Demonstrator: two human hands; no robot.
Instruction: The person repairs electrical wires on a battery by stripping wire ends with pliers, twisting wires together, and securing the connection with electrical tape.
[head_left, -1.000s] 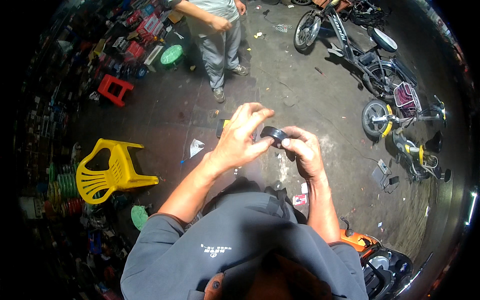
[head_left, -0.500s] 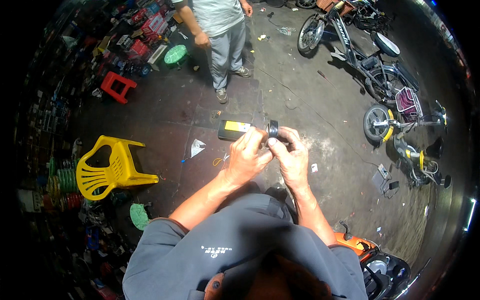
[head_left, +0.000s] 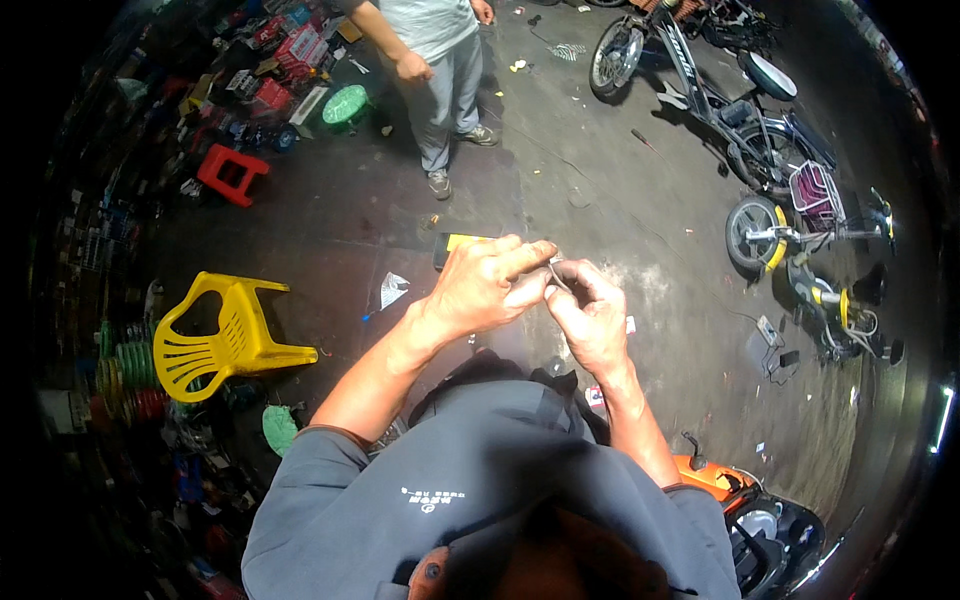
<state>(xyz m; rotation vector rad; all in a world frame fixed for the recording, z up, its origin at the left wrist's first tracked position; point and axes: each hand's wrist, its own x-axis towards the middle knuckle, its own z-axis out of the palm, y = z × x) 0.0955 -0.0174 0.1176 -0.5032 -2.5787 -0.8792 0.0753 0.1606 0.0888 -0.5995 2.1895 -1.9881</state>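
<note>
My left hand (head_left: 487,285) is closed, its fingers bent toward the right hand with the index finger laid across the top. My right hand (head_left: 592,315) is closed in a pinch of thumb and fingers, touching or nearly touching the left fingertips. A small greyish sliver (head_left: 557,273) shows between the two hands; its kind cannot be made out. Just beyond the left hand is a dark box with a yellow label (head_left: 455,243), partly hidden by that hand; whether the hand touches it cannot be told.
A yellow plastic armchair (head_left: 240,335) stands at left, a red stool (head_left: 232,175) and green stool (head_left: 345,105) farther off. Another person (head_left: 440,90) stands ahead. Bikes (head_left: 715,95) line the right, an orange scooter (head_left: 715,480) lower right. A white scrap (head_left: 393,290) lies on the floor.
The black ring-shaped roll seen between my fingertips is now out of sight. My left hand has turned over it, covering more of the dark box; my right hand has shifted slightly right.
</note>
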